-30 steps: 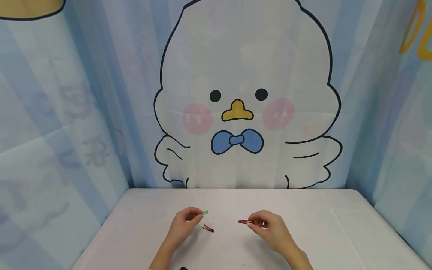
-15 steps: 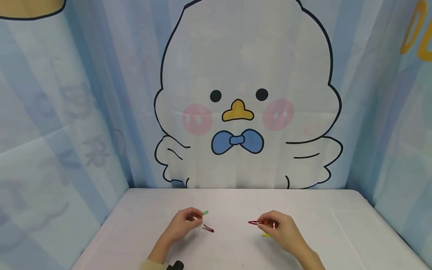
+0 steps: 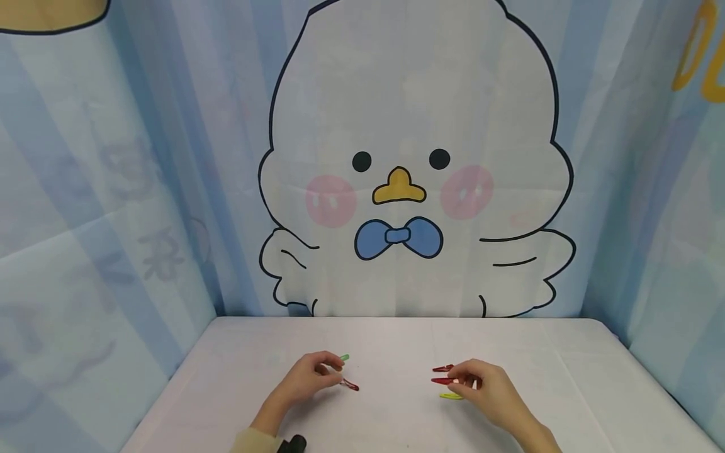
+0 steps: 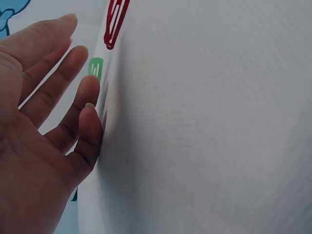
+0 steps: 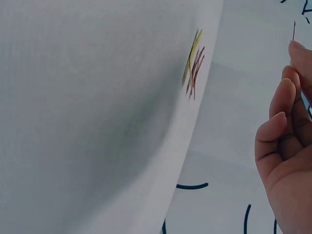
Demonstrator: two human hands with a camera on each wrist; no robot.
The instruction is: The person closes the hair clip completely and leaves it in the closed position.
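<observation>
- The held red clip (image 3: 442, 380) is pinched between thumb and forefinger of the right hand (image 3: 481, 389), over the right part of the white table (image 3: 391, 421); its free end is pointed left, its long axis running roughly left to right.
- By the left hand (image 3: 306, 377) nothing is gripped: its fingers are loosely spread, near the green clip (image 4: 96, 67); whether that is touched cannot be told.
- Beside that thumb, the left red clip (image 3: 351, 385) is slanted from far left to near right.
- Just beyond the right fingertips, a second red clip (image 3: 440, 369) is seen; nearer lies the yellow clip (image 3: 449, 396), both aligned roughly left to right.
- The held clip could be dropped or twisted, so thin is its grip; neighbouring clips might be nudged by a low-passing hand.
</observation>
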